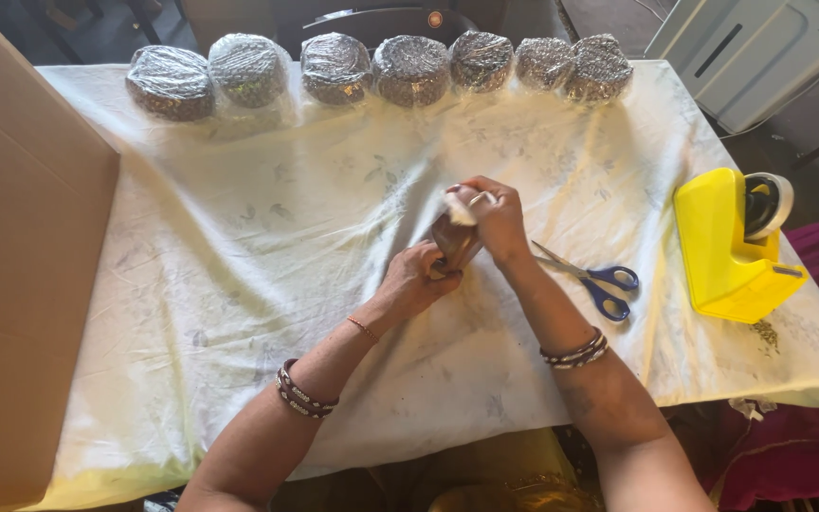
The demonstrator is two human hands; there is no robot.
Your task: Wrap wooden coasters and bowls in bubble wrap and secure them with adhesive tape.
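Worktop [239, 284]: covered w/ pale floral cloth, wrinkled; carries everything below.
Cardboard box [21, 265]: big, brown, open flap, at worktop's left edge, well left of the hands.
White machine [760, 52]: off the worktop, past its far right corner.
Wrapped bundles [409, 68]: seven round ones in clear plastic wrap, in a row along worktop's far edge, well beyond the hands; neighbours touching or just beside each other.
Tape dispenser [727, 251]: yellow, roll at its far end, near worktop's right edge, right of the scissors.
Scissors [591, 277]: blue handles, blades closed or nearly so, flat on the cloth just right of the right forearm, tips pointing toward the hands.
Left hand [421, 275]: near worktop's middle, fingers curled round the lower end of the small brown item; bangles + thin red thread on the wrist.
Right hand [497, 220]: just above the left, fingers pinching white wrap at the item's top; bangles on the wrist.
Small brown item [452, 242]: held between both hands over the worktop's middle, tilted, top end partly in white wrap [460, 209]; what it is, can't tell.
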